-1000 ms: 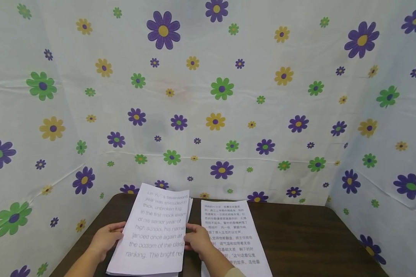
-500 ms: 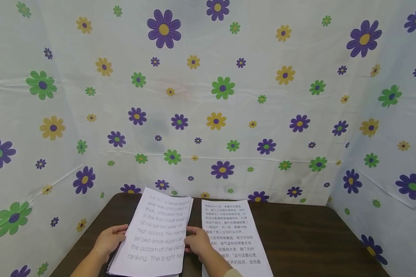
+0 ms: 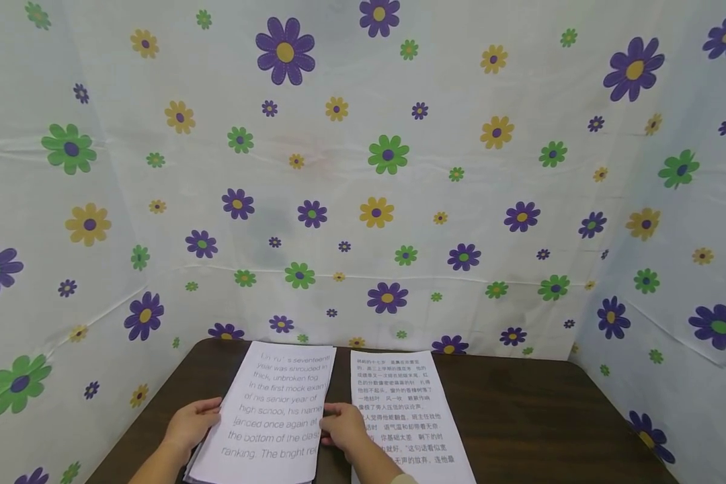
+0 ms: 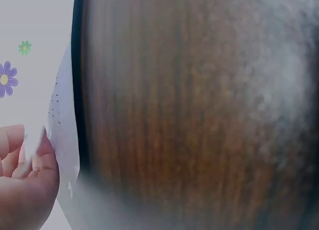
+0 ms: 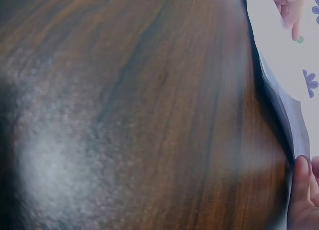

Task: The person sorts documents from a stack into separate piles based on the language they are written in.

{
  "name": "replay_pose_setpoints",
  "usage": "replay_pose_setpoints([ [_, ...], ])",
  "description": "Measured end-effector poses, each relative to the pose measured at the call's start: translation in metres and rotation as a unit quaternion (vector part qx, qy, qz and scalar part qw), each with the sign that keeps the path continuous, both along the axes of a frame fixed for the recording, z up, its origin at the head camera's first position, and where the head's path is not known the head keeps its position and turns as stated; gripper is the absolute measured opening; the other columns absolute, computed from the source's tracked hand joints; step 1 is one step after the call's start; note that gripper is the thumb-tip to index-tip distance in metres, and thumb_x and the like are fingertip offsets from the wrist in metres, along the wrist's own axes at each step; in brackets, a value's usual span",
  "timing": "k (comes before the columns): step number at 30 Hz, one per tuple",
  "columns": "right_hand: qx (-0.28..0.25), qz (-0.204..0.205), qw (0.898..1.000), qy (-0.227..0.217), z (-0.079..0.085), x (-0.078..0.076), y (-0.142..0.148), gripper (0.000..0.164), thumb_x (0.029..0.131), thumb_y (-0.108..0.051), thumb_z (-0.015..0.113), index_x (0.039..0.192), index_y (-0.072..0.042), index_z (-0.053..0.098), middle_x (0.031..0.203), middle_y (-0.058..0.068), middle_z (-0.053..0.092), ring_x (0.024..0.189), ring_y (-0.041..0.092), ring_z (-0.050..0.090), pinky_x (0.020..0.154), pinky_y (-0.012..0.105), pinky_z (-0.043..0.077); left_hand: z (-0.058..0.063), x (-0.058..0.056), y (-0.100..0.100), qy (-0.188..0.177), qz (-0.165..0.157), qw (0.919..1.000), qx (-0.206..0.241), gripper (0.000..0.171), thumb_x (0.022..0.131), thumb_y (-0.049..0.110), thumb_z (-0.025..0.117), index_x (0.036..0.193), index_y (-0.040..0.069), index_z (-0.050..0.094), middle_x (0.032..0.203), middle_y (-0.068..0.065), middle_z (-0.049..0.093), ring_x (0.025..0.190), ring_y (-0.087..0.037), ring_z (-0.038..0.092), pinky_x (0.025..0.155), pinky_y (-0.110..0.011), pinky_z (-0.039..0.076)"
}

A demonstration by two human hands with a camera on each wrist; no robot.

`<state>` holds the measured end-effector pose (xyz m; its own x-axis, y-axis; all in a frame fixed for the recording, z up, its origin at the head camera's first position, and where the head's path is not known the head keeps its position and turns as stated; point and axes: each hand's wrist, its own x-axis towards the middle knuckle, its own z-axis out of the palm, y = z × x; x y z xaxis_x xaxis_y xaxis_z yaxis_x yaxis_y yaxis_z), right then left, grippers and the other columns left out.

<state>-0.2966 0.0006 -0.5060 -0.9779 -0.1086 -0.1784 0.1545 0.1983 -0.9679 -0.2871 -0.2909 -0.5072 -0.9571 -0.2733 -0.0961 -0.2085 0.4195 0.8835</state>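
Note:
A sheet of paper [image 3: 272, 417] with large English print lies over a stack of other sheets at the left of the head view. My left hand [image 3: 187, 427] pinches its left edge; in the left wrist view the thumb and fingers of this left hand [image 4: 30, 185] close on the paper. On the opposite edge, my right hand [image 3: 346, 426] pinches the sheet between thumb and fingers. In the right wrist view the right hand [image 5: 301, 202] grips the edge low down, with sheet edges bowed slightly apart. The fingers' undersides are partly hidden by the paper.
Right of the stack lies another stack of sheets [image 3: 402, 386] with Chinese print, partly under my right forearm. Both rest on a dark brown wooden table [image 3: 538, 423]. White cloth with flowers [image 3: 387, 154] hangs behind the table and on both sides.
The top English-print sheet has come down towards the table, its far edge lowering onto the stack beneath. Both hands have moved slightly with it, keeping their grip.

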Motion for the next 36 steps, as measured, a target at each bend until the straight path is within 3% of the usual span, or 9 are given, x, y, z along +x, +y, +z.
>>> replay_pose_setpoints([
  [6, 0.008, 0.007, 1.0, -0.001, 0.0, 0.002, 0.002, 0.04, 0.083, 0.0, 0.062, 0.122, 0.008, 0.061, 0.085, 0.004, 0.068, 0.07, 0.01, 0.065, 0.062, 0.025, 0.059, 0.001, 0.004, 0.004, 0.002, -0.004, 1.0, 0.006, 0.051, 0.086, 0.002, 0.058, 0.131, -0.018, 0.047, 0.12, -0.033, 0.063, 0.104, -0.04, 0.066, 0.08, -0.039, 0.057],
  [13, 0.013, 0.006, 1.0, -0.004, 0.003, 0.003, 0.003, 0.04, 0.083, -0.001, 0.063, 0.122, 0.009, 0.061, 0.09, 0.005, 0.067, 0.074, 0.011, 0.064, 0.064, 0.026, 0.06, 0.007, 0.007, 0.006, 0.002, -0.01, 0.9999, -0.004, 0.054, 0.086, 0.003, 0.056, 0.134, -0.018, 0.043, 0.128, -0.036, 0.056, 0.118, -0.05, 0.056, 0.089, -0.049, 0.054],
  [22, 0.028, 0.002, 0.999, 0.017, 0.009, 0.004, 0.005, 0.042, 0.085, -0.006, 0.065, 0.124, 0.008, 0.059, 0.104, 0.012, 0.067, 0.08, 0.013, 0.065, 0.067, 0.031, 0.06, 0.014, 0.008, 0.0, -0.011, -0.038, 0.9991, -0.013, 0.061, 0.088, 0.008, 0.057, 0.139, -0.017, 0.036, 0.139, -0.039, 0.044, 0.124, -0.052, 0.049, 0.092, -0.052, 0.053],
  [28, 0.046, 0.032, 0.998, 0.037, 0.016, 0.001, 0.011, 0.049, 0.085, -0.01, 0.066, 0.13, 0.005, 0.056, 0.099, 0.006, 0.068, 0.083, 0.013, 0.064, 0.071, 0.032, 0.059, 0.025, 0.01, 0.006, -0.004, -0.044, 0.999, -0.003, 0.066, 0.089, 0.009, 0.059, 0.142, -0.017, 0.03, 0.141, -0.04, 0.04, 0.126, -0.052, 0.048, 0.095, -0.053, 0.052],
  [36, 0.01, 0.064, 0.997, 0.05, 0.027, -0.002, 0.028, 0.055, 0.085, -0.012, 0.066, 0.136, 0.002, 0.053, 0.119, 0.02, 0.066, 0.104, 0.028, 0.067, 0.089, 0.044, 0.057, 0.043, 0.012, 0.025, 0.008, -0.071, 0.9972, 0.021, 0.071, 0.09, 0.009, 0.06, 0.146, -0.014, 0.023, 0.147, -0.039, 0.032, 0.131, -0.051, 0.042, 0.104, -0.057, 0.045],
])
